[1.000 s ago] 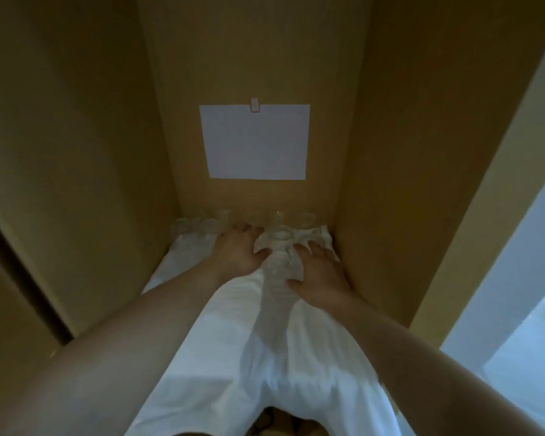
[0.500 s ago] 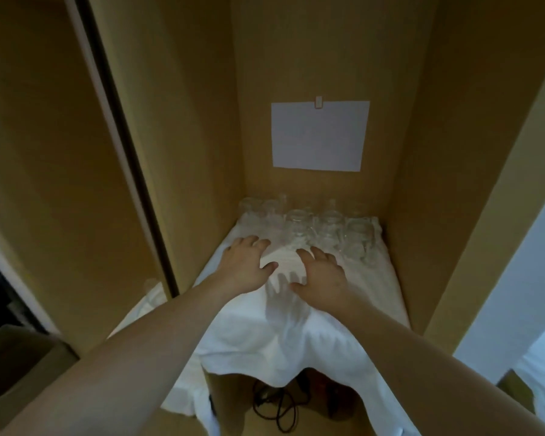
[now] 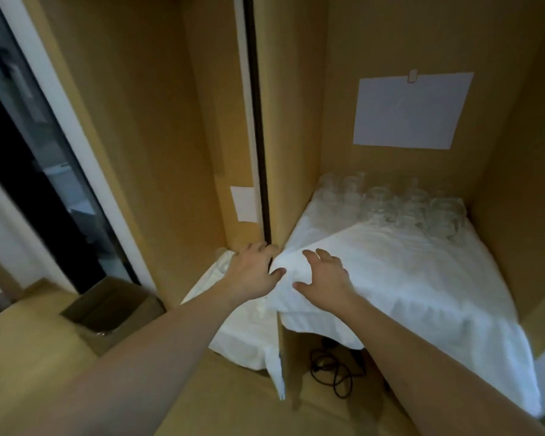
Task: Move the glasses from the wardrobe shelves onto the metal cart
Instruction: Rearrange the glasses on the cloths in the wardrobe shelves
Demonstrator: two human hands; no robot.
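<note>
Both hands spread-fingered, holding nothing: left hand (image 3: 252,272), right hand (image 3: 323,275) on white cloth (image 3: 406,278) at shelf's front-left corner; clear glasses (image 3: 400,206) along back edge.

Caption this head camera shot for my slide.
Both hands at the white cloth's front edge, glasses untouched behind.

White cloth (image 3: 406,272) fills the lower right of the frame, its edge hanging down. Sheet of paper (image 3: 411,110) pinned at upper right, a smaller note (image 3: 244,203) near centre. Black cable (image 3: 334,369) coiled at bottom centre. I see a cardboard box (image 3: 107,306) at lower left.
</note>
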